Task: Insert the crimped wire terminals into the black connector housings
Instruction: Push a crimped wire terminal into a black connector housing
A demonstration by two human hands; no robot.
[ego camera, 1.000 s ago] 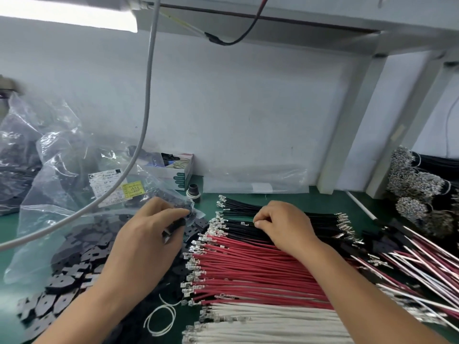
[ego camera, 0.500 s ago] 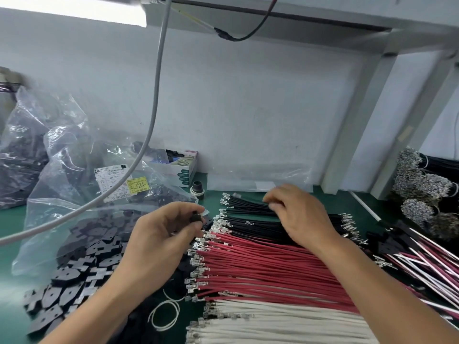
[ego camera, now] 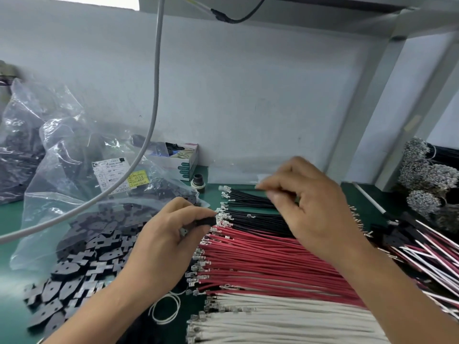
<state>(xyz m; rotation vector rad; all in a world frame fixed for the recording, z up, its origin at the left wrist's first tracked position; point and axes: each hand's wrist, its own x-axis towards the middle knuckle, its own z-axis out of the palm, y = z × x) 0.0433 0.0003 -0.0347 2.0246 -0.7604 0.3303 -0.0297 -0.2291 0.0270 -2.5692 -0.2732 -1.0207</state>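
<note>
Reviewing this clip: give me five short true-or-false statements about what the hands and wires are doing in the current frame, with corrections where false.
1. The left hand pinches a black connector housing. True.
2. The right hand lies flat on the white wires. False: it is raised over the black wires, fingers curled; the blur hides whether they hold a wire.
3. The red wires lie between the black and the white ones. True.
4. The loose black housings lie right of the wires. False: they lie left, spilling from a clear plastic bag.
5. The wires rest on a green mat. True.
</note>
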